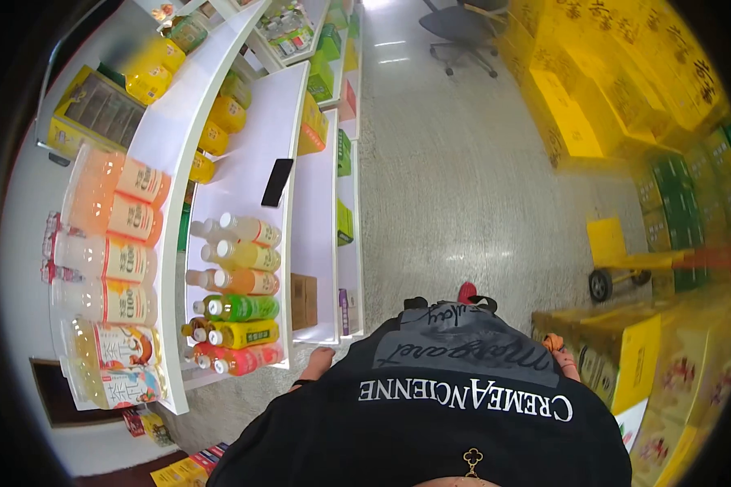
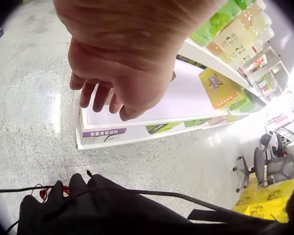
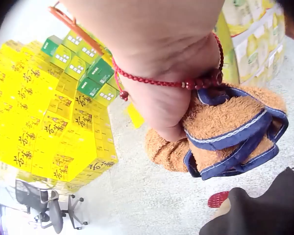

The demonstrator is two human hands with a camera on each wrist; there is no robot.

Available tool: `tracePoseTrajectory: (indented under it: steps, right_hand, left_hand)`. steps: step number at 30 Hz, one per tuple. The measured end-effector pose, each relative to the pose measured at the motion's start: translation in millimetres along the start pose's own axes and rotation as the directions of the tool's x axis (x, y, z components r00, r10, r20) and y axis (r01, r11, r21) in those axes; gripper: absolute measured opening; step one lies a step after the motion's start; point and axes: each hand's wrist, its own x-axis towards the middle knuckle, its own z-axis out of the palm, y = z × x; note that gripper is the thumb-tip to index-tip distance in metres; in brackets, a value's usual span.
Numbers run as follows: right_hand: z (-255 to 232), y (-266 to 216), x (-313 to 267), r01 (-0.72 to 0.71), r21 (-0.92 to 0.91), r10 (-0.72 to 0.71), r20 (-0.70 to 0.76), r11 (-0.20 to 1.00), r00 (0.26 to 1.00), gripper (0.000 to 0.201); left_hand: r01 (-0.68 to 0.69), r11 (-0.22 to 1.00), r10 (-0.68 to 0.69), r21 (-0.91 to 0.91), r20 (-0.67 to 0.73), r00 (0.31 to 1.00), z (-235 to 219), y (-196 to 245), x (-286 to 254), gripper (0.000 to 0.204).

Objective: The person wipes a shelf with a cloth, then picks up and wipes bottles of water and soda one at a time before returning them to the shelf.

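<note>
Only the right wrist view shows the right hand (image 3: pixel 161 105) with its grip closed round a fuzzy orange cloth with blue trim (image 3: pixel 225 132) above the floor, while the left wrist view shows the left hand (image 2: pixel 120 73) hanging loose-fingered, holding nothing, near the white shelf (image 2: pixel 186 100).

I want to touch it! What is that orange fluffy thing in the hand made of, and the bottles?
The orange cloth looks like soft, fuzzy terry fabric with blue stitched edging; the right hand grips it. The bottles seem clear glossy plastic, since the coloured drink shows through.
</note>
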Motion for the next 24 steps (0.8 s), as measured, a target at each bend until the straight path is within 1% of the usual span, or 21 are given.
tracePoseTrajectory:
  steps: [1, 2, 3, 4, 5, 6, 8, 9, 10, 11, 12, 13, 14, 15, 16, 17, 19, 20, 22, 23, 24]
  right_hand:
    - [-17, -10, 24, 0.019, -0.037, -0.019, 0.012, 0.999, 1.000, 0.040]
    - [-30, -23, 51, 0.040, -0.050, -0.039, 0.020, 0.998, 0.999, 0.040]
    - [-42, -37, 76, 0.112, 0.081, -0.113, 0.007, 0.990, 0.994, 0.035]
    - [-53, -48, 106, 0.181, 0.209, -0.182, -0.011, 0.961, 0.983, 0.031]
    - [-62, -49, 157, 0.139, 0.183, -0.140, -0.007, 0.973, 0.990, 0.024]
    - [-78, -83, 166, 0.150, 0.166, -0.154, 0.008, 0.975, 0.988, 0.024]
    - [-116, -178, 155, 0.148, 0.187, -0.168, 0.099, 0.971, 0.981, 0.035]
    - [-122, -192, 194, 0.217, 0.133, -0.232, 0.104, 0.967, 0.967, 0.034]
    - [-129, -225, 208, 0.287, 0.082, -0.295, 0.111, 0.955, 0.949, 0.033]
    - [-136, -255, 219, 0.290, 0.196, -0.324, 0.177, 0.937, 0.929, 0.031]
    - [-140, -295, 216, 0.300, 0.188, -0.333, 0.181, 0.935, 0.925, 0.031]
    - [-143, -332, 218, 0.366, 0.128, -0.381, 0.126, 0.922, 0.916, 0.032]
    - [-145, -358, 226, 0.424, 0.066, -0.428, 0.073, 0.903, 0.901, 0.032]
    - [-142, -372, 262, 0.415, -0.031, -0.411, 0.098, 0.909, 0.906, 0.033]
    - [-139, -390, 270, 0.416, -0.031, -0.411, 0.101, 0.909, 0.906, 0.033]
    - [-134, -413, 278, 0.425, -0.036, -0.418, 0.118, 0.905, 0.901, 0.033]
    - [-123, -453, 308, 0.454, -0.097, -0.441, 0.130, 0.885, 0.888, 0.033]
    - [-119, -460, 325, 0.421, -0.042, -0.413, 0.132, 0.906, 0.901, 0.039]
    - [-122, -495, 319, 0.399, -0.008, -0.391, 0.185, 0.917, 0.902, 0.038]
    - [-123, -511, 325, 0.422, 0.021, -0.417, 0.194, 0.907, 0.888, 0.037]
    - [-125, -524, 333, 0.443, 0.048, -0.443, 0.201, 0.895, 0.873, 0.036]
  left_hand:
    - [0.012, 1.000, -0.012, -0.015, -0.012, 1.000, -3, 32, -9, 0.040]
    - [-0.026, 0.999, 0.026, 0.027, -0.009, 1.000, -13, 84, -26, 0.040]
    - [-0.063, 0.996, 0.063, 0.066, -0.005, 0.998, -20, 130, -34, 0.040]
    - [-0.050, 0.998, 0.050, 0.044, -0.018, 0.999, -19, 155, -26, 0.040]
    - [-0.090, 0.996, 0.091, 0.014, -0.110, 0.990, -17, 175, -17, 0.039]
    - [-0.127, 0.992, 0.124, -0.006, -0.200, 0.972, -16, 189, -12, 0.039]
    - [-0.072, 0.992, 0.046, -0.105, -0.229, 0.972, -17, 214, -7, 0.039]
    - [-0.036, 0.981, -0.011, -0.189, -0.244, 0.970, -16, 224, -5, 0.039]
    - [-0.023, 0.979, -0.028, -0.202, -0.247, 0.969, -14, 225, -1, 0.039]
    - [-0.041, 0.992, 0.008, -0.118, -0.268, 0.963, -11, 219, 5, 0.039]
    - [-0.062, 0.998, 0.050, -0.033, -0.288, 0.956, -8, 209, 15, 0.039]
    - [-0.099, 0.992, 0.116, 0.084, -0.236, 0.965, 0, 187, 34, 0.038]
    - [-0.098, 0.992, 0.114, 0.076, -0.242, 0.964, 1, 197, 37, 0.038]
    - [-0.012, 0.997, 0.025, 0.073, -0.180, 0.983, -3, 207, 38, 0.037]
    - [0.074, 0.994, -0.064, 0.079, -0.115, 0.991, -6, 212, 43, 0.036]
    - [0.070, 0.995, -0.060, 0.078, -0.121, 0.991, -12, 221, 54, 0.036]
    - [-0.108, 0.930, 0.121, 0.353, -0.016, 0.992, -27, 249, 82, 0.034]
    - [-0.111, 0.930, 0.126, 0.349, -0.021, 0.992, -36, 266, 102, 0.034]
    - [-0.197, 0.761, 0.221, 0.618, 0.039, 0.974, -50, 300, 148, 0.033]
    - [-0.138, 0.893, 0.194, 0.428, -0.090, 0.977, -59, 315, 177, 0.033]
    - [-0.096, 0.974, 0.139, 0.205, -0.207, 0.968, -65, 326, 208, 0.033]
